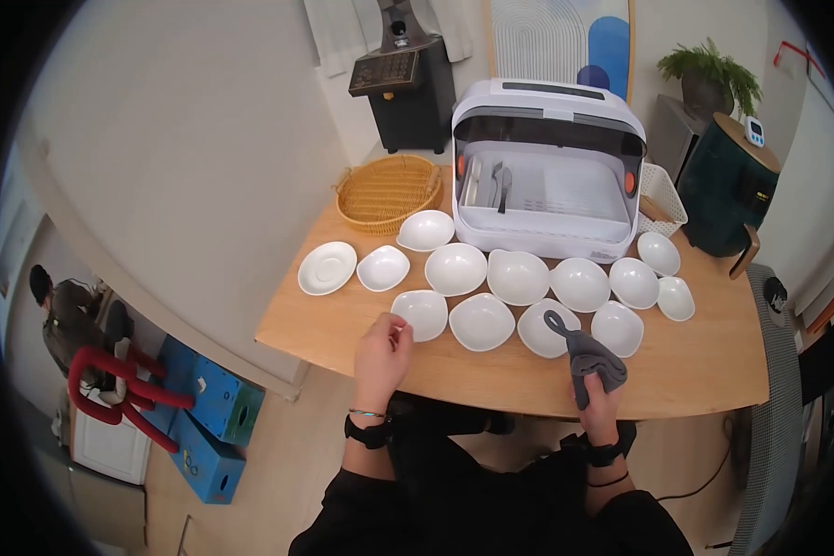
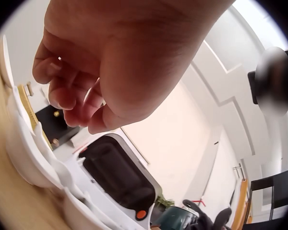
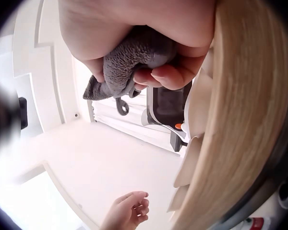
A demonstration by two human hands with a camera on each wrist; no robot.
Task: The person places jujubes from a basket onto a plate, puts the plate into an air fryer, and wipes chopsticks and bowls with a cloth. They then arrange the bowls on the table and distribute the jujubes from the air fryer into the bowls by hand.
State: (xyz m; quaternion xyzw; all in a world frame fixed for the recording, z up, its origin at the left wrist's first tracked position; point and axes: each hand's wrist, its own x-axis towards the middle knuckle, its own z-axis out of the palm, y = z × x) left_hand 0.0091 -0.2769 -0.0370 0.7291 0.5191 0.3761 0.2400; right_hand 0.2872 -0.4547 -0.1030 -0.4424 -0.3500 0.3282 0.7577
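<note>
Grasps grey cloth in right grip, bulging out beyond it; holds left grip released, near white bowl.

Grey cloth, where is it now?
In the head view, the grey cloth is in the right hand, near the front edge of the table, below the rightmost front-row bowl.
</note>
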